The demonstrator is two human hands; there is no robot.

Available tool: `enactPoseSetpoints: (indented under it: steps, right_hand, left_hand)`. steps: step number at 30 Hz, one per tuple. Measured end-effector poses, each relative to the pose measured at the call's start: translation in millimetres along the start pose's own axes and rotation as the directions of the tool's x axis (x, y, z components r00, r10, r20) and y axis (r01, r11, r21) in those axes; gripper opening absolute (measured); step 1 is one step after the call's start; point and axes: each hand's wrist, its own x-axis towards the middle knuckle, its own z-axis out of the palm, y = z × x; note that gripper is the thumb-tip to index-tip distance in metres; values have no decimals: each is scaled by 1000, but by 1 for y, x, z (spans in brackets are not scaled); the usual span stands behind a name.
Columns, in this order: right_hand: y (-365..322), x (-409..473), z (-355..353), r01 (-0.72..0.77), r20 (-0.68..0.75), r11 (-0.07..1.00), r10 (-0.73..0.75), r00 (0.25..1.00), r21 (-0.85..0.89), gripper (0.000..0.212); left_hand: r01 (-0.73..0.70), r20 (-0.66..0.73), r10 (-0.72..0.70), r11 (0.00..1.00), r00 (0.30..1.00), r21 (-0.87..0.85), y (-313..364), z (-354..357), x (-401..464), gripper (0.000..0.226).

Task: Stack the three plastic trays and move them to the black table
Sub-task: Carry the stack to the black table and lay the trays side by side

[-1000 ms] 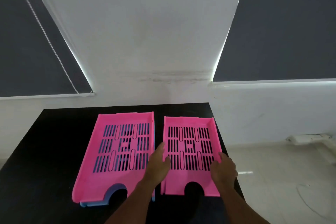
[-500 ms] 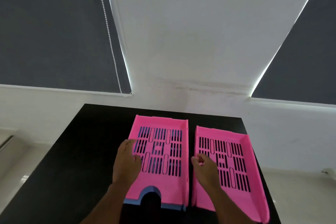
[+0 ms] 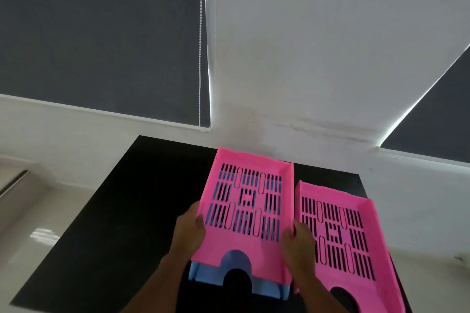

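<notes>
gripping the stacked pink tray [image 3: 248,213] between left hand [image 3: 189,230] and right hand [image 3: 298,241]

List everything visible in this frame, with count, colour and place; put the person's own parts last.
pink tray on blue tray: 1, pink, left of the pair, tilted, gripped at both side edges
blue tray: 1, light blue, under that pink tray, showing at its near end
second pink tray: 1, pink, right, lying on the table
black table: 1, black, under all the trays
roller blinds: 2, dark grey, upper left and far right
bead cord: 1, white, right edge of left blind
left hand: on the left edge of the stacked pink tray
right hand: on its right edge
</notes>
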Motion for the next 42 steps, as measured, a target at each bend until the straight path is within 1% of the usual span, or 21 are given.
enactPoseSetpoints:
  steps: [4, 5, 8, 9, 13, 15, 18, 22, 24, 28, 35, 36, 37, 39, 40, 42]
  right_hand:
    - [-33, -6, 19, 36, 6, 999, -36, 999, 17, 29]
    - [-41, -7, 27, 53, 11, 998, -53, 999, 27, 30]
    - [-67, -13, 55, 111, 35, 993, -113, 993, 46, 20]
    - [-73, -15, 66, 122, 53, 991, -125, 991, 47, 20]
    - [-97, -32, 108, 145, 161, 987, -154, 975, 65, 14]
    - [-106, -40, 130, 157, 206, 985, -170, 964, 75, 15]
    - [-118, -52, 155, 154, 274, 983, -176, 945, 99, 23]
    - [-123, -65, 180, 158, 326, 983, -178, 928, 89, 39]
    - [-123, -67, 186, 144, 359, 986, -164, 919, 83, 37]
    - [-121, -70, 192, 137, 422, 988, -153, 894, 69, 34]
    - [-108, -66, 205, 163, 480, 987, -135, 867, -15, 53]
    - [-107, -65, 205, 162, 471, 986, -127, 873, -35, 50]
    - [-108, -64, 204, 151, 458, 987, -109, 882, -55, 42]
    - [-110, -65, 199, 139, 453, 985, -81, 888, -97, 17]
    - [-111, -64, 196, 135, 456, 984, -69, 887, -114, 16]
    - [-112, -60, 191, 149, 434, 984, -92, 896, -99, 17]
  left_hand:
    - [-14, -43, 13, 1000, 999, -11, -14, -31, 15, 22]
    - [-7, -63, 7, 1000, 998, -4, -19, -40, 18, 22]
    - [2, -130, 1, 1000, 991, 20, -36, -72, 23, 22]
    - [1, -151, 4, 999, 988, 34, -43, -84, 24, 23]
    - [21, -228, 4, 994, 974, 106, -68, -129, 26, 25]
    - [61, -262, -25, 990, 965, 129, -82, -150, 26, 25]
    - [112, -304, -62, 983, 951, 148, -102, -170, 25, 24]
    - [187, -354, -120, 969, 927, 161, -124, -181, 23, 25]
    - [221, -357, -152, 962, 922, 161, -133, -182, 23, 25]
    - [231, -370, -151, 955, 917, 184, -146, -183, 28, 25]
    - [299, -385, -224, 943, 895, 145, -155, -176, 37, 25]
    - [304, -381, -233, 943, 895, 138, -155, -175, 38, 25]
    - [309, -374, -242, 942, 895, 130, -156, -173, 39, 25]
    - [327, -356, -268, 938, 895, 116, -156, -171, 40, 25]
    - [337, -348, -281, 935, 894, 113, -155, -170, 40, 25]
    - [340, -345, -280, 931, 896, 129, -151, -166, 41, 19]
